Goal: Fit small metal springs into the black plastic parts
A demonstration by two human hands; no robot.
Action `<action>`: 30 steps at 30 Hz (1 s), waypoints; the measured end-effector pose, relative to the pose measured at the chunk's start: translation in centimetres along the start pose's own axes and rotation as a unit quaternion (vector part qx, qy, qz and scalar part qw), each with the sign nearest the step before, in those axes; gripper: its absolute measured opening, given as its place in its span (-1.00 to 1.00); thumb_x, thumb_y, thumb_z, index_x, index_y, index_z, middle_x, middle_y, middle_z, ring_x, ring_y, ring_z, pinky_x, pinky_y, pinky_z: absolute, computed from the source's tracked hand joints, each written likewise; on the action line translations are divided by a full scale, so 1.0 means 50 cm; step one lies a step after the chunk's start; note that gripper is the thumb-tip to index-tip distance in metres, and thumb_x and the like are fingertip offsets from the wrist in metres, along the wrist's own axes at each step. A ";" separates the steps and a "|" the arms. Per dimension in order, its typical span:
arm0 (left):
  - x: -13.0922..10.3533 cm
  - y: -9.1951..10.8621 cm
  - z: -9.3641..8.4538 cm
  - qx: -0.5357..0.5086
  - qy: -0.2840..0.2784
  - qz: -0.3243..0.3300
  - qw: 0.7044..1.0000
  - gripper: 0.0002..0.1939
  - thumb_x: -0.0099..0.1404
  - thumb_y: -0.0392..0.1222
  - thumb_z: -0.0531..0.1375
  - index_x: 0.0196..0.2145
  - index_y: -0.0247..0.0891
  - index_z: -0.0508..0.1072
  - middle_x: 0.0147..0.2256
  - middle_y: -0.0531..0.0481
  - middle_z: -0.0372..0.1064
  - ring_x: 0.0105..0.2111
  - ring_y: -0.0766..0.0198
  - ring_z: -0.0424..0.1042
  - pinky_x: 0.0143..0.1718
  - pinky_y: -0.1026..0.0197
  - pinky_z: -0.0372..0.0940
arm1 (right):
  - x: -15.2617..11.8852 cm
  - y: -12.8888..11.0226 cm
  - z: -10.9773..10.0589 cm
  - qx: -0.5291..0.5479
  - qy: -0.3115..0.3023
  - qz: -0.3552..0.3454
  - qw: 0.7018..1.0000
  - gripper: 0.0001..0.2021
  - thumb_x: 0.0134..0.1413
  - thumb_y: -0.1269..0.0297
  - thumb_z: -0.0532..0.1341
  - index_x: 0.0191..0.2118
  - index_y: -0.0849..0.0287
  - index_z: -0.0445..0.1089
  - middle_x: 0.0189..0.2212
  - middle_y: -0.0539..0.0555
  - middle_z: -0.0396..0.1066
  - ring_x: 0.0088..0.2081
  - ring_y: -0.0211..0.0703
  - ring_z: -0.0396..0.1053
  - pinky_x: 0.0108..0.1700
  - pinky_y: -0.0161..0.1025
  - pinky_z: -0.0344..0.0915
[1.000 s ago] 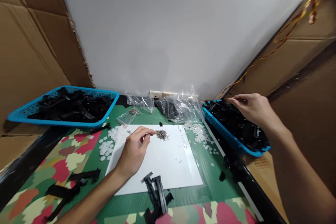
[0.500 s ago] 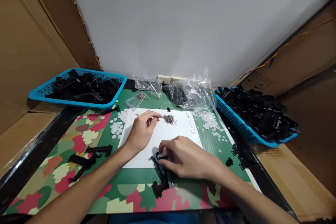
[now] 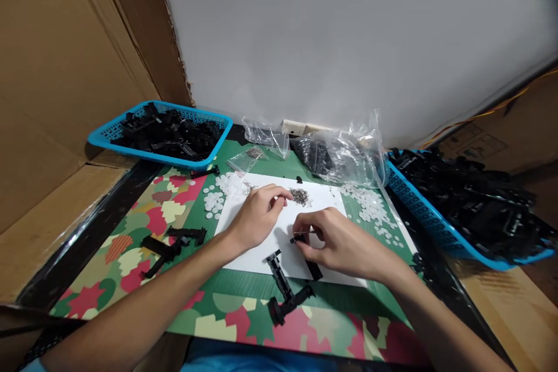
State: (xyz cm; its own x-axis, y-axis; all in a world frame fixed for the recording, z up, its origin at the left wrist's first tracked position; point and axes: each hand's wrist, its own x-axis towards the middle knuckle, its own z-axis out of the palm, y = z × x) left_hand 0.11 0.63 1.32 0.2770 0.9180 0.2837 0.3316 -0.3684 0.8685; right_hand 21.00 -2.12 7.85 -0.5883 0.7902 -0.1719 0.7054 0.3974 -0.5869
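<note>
From my remote view, the right hand [image 3: 333, 241] pinched a black plastic part [image 3: 313, 270] over the white sheet [image 3: 255, 259]. Beyond it, leftward, the left hand [image 3: 261, 213] curled beside a heap of tiny metal fasteners [image 3: 300, 196]; I couldn't tell whether it held any. A stray fingertip could scatter them, I judged; a loose pinch could drop the part.
</note>
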 end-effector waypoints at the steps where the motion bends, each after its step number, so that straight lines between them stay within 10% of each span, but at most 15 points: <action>1: -0.001 0.001 0.000 0.001 -0.005 -0.002 1.000 -0.72 0.47 -0.33 0.10 -0.12 -0.24 0.64 -0.17 -0.07 0.61 -0.15 0.16 0.55 -0.09 0.16 0.37 | 0.005 0.005 -0.004 0.003 0.001 -0.004 1.000 -0.88 0.15 0.39 0.31 -0.20 0.15 0.59 -0.38 0.03 0.55 -0.44 -0.25 0.30 -0.38 -0.28 0.12; 11: -0.003 -0.001 -0.003 -0.056 -0.024 -0.068 0.996 -0.68 0.54 -0.11 0.10 -0.03 -0.24 0.63 -0.27 -0.05 0.58 -0.36 0.22 0.46 -0.27 0.19 0.32 | 0.015 0.059 -0.013 0.127 0.019 -0.049 0.990 -0.87 0.20 0.36 0.36 -0.15 0.12 0.64 -0.58 -0.11 0.22 -0.52 -0.30 0.05 -0.47 -0.31 -0.01; 18: -0.008 0.031 -0.008 -0.197 -0.137 -0.059 0.969 -0.61 0.60 0.04 0.08 0.09 -0.22 0.59 -0.02 -0.14 0.59 -0.01 0.08 0.54 0.04 0.11 0.37 | 0.014 0.109 0.003 0.325 0.204 -0.061 0.922 -0.74 0.15 0.18 0.48 -0.05 0.10 0.66 -0.18 0.14 0.59 -0.53 -0.32 0.21 -0.56 -0.29 0.13; 30: -0.006 0.018 0.000 -0.133 -0.131 -0.097 0.978 -0.75 0.50 0.01 0.24 -0.13 -0.24 0.55 -0.21 -0.06 0.51 -0.23 0.19 0.46 -0.14 0.17 0.35 | 0.009 0.135 -0.013 0.302 0.204 -0.033 0.930 -0.78 0.24 0.18 0.43 -0.05 0.11 0.65 -0.07 0.17 0.62 -0.41 -0.24 0.39 -0.49 -0.29 0.29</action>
State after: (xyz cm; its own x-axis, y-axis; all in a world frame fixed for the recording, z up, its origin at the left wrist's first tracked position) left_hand 0.31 0.03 2.05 0.4656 0.8848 0.0202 0.1633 -0.1083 0.9806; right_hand 25.76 1.24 4.34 -0.3353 0.9341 0.1229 0.2488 0.2136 -0.9447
